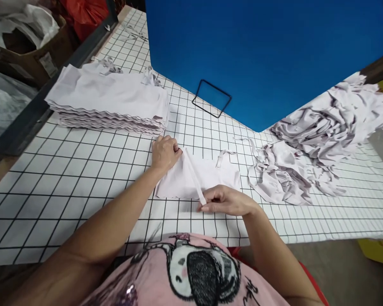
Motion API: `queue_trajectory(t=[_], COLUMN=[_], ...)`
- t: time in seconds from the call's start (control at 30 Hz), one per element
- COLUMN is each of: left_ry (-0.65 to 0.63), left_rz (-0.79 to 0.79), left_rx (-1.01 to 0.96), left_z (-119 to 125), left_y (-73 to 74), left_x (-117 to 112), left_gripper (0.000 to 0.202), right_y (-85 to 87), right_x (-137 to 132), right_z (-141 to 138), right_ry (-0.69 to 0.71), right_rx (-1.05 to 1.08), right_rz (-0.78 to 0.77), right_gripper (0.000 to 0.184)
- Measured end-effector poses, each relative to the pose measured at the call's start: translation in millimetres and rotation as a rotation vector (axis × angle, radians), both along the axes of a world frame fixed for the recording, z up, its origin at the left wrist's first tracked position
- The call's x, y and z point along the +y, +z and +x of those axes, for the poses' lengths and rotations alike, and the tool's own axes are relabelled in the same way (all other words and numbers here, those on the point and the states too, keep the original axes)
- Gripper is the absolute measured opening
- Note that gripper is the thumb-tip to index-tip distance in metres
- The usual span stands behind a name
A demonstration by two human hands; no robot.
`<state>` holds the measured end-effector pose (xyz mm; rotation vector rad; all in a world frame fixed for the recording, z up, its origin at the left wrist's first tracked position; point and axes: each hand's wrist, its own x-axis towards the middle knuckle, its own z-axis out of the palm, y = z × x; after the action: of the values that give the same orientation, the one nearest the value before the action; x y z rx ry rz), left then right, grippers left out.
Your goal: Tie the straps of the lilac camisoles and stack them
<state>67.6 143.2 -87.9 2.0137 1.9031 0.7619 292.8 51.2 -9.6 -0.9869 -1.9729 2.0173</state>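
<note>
A flat white cloth piece (178, 183) lies on the gridded table in front of me. A narrow white strap (193, 174) runs slantwise across it, and a short strap loop (221, 159) stands at its far right edge. My left hand (165, 154) is closed at the cloth's far left corner, fingers curled and pinching it. My right hand (228, 200) is closed too, thumb and forefinger on the near end of the narrow strap at the cloth's near edge. The fingertips of both hands are partly hidden.
A neat stack of white cloth pieces (111, 95) stands at the left. Crumpled white pieces (284, 172) and a larger heap (335, 117) lie at the right. A big blue panel (258, 55) covers the back, with a thin black rectangular outline (217, 115) at its edge.
</note>
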Motion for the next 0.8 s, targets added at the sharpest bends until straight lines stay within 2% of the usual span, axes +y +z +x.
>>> queue_trajectory(t=[0.1,0.27,0.33,0.47,0.57,0.7,0.8], left_ry=[0.011,-0.017,-0.061,-0.101,-0.116,-0.288,-0.304], left_rz=[-0.002,0.007,-0.006,0.06,0.124,-0.16,-0.292], left_rx=[0.01,0.032,0.012,-0.15,-0.33,-0.654,-0.824], left_z=[1.0,-2.4,-6.6,-12.4,-8.2,4.7,11.2], left_y=[-0.1,0.6,1.3,8.8,22.8,41.1,43.1], left_x=[0.4,2.6,3.9,1.4,-8.2,-22.2,-26.2], left_gripper=[0.021,0.023,0.026,0.016,0.012,0.02,0.024], right_y=[0.8,-7.1,-8.5,-6.6,-7.5,-16.2,-25.2], right_x=[-3.1,16.0,29.4,59.0,77.0,88.4,88.4], right_z=[6.7,3.3,-0.6,-11.2,-21.2,-35.0,-42.9], right_ry=[0.019,-0.439,-0.564,-0.65,-0.704,-0.735,-0.729], right_rx=[0.049,0.072,0.079,0.088,0.115,0.233,0.23], right_rz=[-0.012,-0.018,0.005,0.078,0.183,0.258,0.304], right_gripper=[0.024,0.027,0.032,0.033,0.032,0.024,0.02])
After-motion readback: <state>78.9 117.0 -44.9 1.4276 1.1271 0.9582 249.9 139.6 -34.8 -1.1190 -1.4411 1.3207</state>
